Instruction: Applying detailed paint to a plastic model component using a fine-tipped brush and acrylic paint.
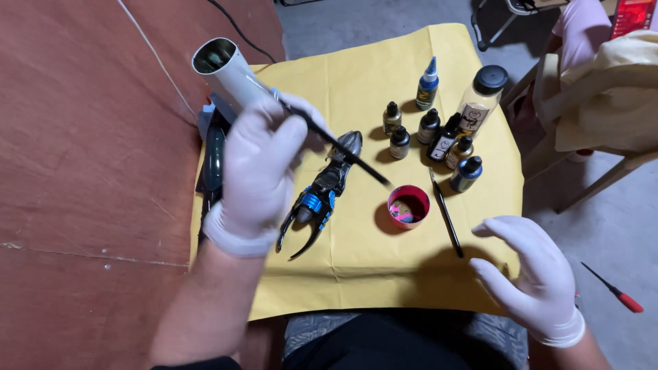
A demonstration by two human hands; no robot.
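My left hand [257,171], in a white glove, grips a thin black paintbrush [343,152] whose tip points right toward a small red paint cup [408,205]. The same hand also holds a white tube [226,72] that sticks up to the left. Below the brush lies a dark beetle-like model [322,195] with blue patches and long pincers, on yellow paper [356,89]. My right hand [534,274], also gloved, hovers with fingers spread at the paper's right front corner, holding nothing. A second black brush [445,216] lies just right of the cup.
Several small paint bottles [439,137] stand at the paper's far right, one tall with a black cap [480,99]. A dark green object [212,161] lies at the paper's left edge. Brown board [89,171] spans the left. A red-handled tool [617,291] lies on the grey floor.
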